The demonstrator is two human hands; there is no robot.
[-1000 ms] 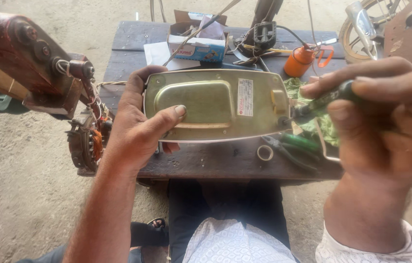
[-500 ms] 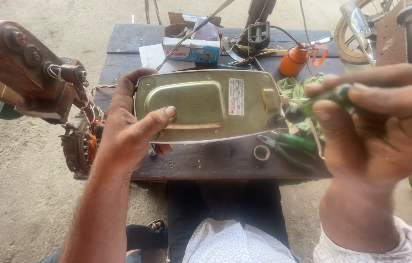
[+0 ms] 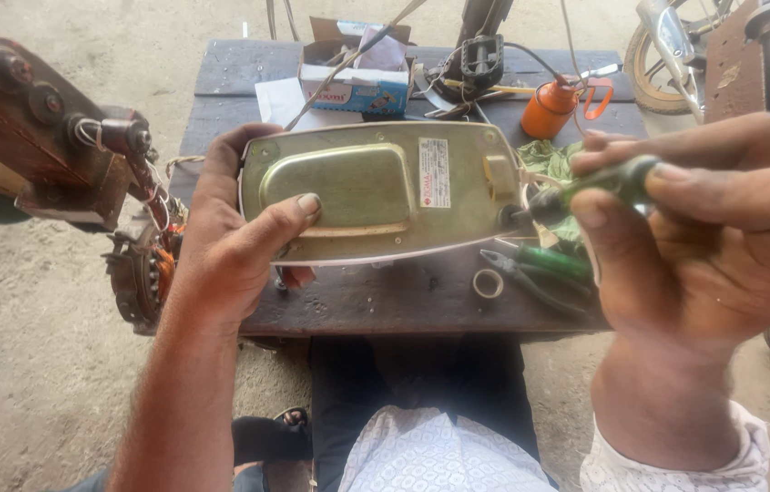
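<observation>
- Outdoors on bare concrete, we sit at a dark wooden bench [image 3: 403, 301] — cluttered at its far side.
- Our right hand [image 3: 703, 246] pinches a green-handled screwdriver [image 3: 599, 187], its tip at the right end of the metal iron base [image 3: 385, 191]; we judge a screw is being worked.
- Our left hand [image 3: 239, 237] clamps that base's left end, held above the bench.
- Next move calls for a steady base and straight tool.
- Green pliers [image 3: 540, 269] and a tape ring [image 3: 488, 284] lie beneath; an orange oil can [image 3: 549, 107] and a cardboard box [image 3: 357, 77] sit far.

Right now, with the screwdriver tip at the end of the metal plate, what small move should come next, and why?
Probably seat the tip squarely before turning. The left hand grips the brass-coloured metal base plate by its left end, thumb on the raised panel. The right hand holds the green-handled screwdriver, whose dark tip meets the plate's right end; whether it sits in a screw is unclear.
</observation>
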